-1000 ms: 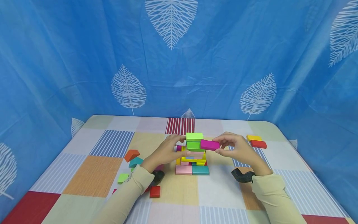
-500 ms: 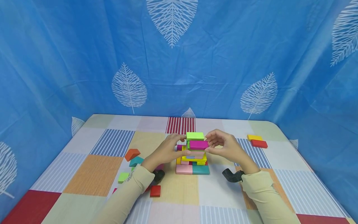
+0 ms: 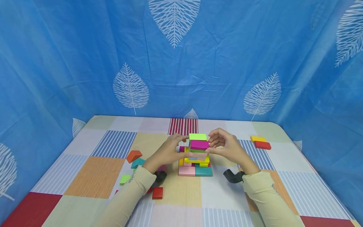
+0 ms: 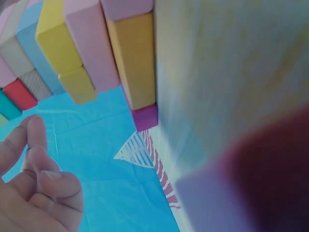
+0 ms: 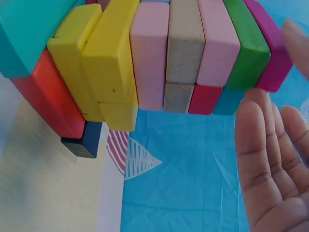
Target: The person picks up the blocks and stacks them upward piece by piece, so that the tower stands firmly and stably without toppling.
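Blocks (image 5: 111, 53): painted, smooth, low sheen; edges slightly rounded. Tan block (image 5: 185, 48) — looks like bare wood, pale, matt, fine-grained. Drape (image 3: 181, 78): thin printed cloth, creased, faint gloss along folds. Desk cover (image 3: 178, 216): printed, smooth, matt. Sleeves (image 3: 261, 192): matt cloth, wrinkled. Wrist mounts (image 3: 233, 176): black — plastic-looking, dull finish.

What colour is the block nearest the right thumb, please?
Magenta block, clearest in the right wrist view.
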The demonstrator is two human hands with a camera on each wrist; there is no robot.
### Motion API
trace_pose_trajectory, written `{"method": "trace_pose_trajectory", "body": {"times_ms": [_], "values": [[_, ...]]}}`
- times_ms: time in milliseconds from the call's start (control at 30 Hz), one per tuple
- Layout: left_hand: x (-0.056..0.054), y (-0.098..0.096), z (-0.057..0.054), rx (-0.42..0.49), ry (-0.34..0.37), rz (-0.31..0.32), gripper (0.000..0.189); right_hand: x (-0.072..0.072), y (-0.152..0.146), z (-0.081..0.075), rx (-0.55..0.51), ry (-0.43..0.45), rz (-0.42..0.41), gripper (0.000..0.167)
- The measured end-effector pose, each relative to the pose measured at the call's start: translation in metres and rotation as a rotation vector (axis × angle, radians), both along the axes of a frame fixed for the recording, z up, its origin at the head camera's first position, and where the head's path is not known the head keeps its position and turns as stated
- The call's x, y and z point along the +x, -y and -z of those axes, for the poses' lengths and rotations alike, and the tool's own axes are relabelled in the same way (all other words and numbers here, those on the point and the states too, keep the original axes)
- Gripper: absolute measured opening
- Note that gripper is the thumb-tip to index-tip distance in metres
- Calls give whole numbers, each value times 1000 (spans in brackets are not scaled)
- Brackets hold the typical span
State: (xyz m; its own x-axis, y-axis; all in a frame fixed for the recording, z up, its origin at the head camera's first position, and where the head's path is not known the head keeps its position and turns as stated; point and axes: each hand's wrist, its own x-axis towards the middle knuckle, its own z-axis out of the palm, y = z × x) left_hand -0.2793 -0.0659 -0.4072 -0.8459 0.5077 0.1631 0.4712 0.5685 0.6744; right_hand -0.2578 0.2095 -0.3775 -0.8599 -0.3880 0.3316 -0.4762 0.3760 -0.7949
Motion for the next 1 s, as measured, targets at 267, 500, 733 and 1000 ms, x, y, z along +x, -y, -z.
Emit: {"method": "trace_pose_trajectory", "body": {"times_ms": [267,500,733,1000], "values": [[0,3,-9,87,-65,-56,70,-11,-10,2,-65,219,-50,69],[-1,2,-12,110,-119,-68,65,-15,-8,6,-93,255,-55,60],[-2,2,-13,103,-134,-60,63,-17,-7,7,-93,233,-43,54],[-1,0,-12,97,-126,-67,63,-17,-8,9,-94,226,-41,54]]}}
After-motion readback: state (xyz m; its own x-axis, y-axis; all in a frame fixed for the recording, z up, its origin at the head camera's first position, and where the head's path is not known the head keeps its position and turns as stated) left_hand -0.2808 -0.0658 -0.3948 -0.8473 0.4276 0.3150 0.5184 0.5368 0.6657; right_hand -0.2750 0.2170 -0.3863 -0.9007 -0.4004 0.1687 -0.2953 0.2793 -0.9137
